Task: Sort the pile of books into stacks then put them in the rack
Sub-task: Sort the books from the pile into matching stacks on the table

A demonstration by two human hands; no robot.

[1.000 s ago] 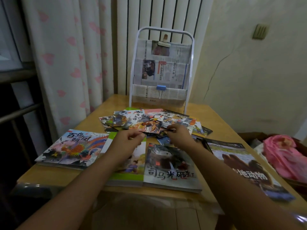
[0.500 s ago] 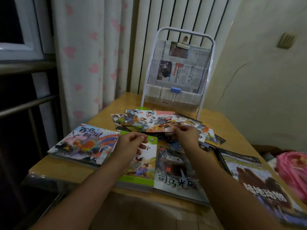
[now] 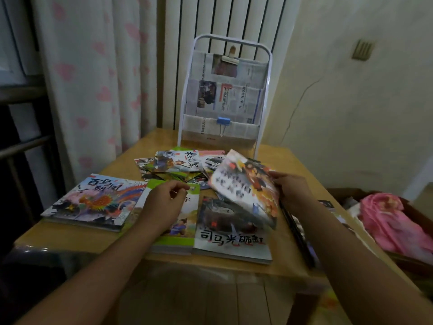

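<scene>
Head view: right hand (image 3: 293, 193) gripping a blurred book (image 3: 246, 188), raised and tilted above the grey-cover stack (image 3: 232, 233). Left hand (image 3: 164, 198) loosely curled, holding nothing, resting on the green-bordered stack (image 3: 178, 233). Loose pile (image 3: 178, 165) mid-desk, just before the white rack (image 3: 225, 95) at the far edge. Phoenix-cover stack (image 3: 93, 202) near the left edge of the desk (image 3: 276, 263). Dark-cover books (image 3: 302, 240) partly hidden under the right forearm. Curtain (image 3: 93, 78) left, pink cloth (image 3: 393, 226) off the right edge.
</scene>
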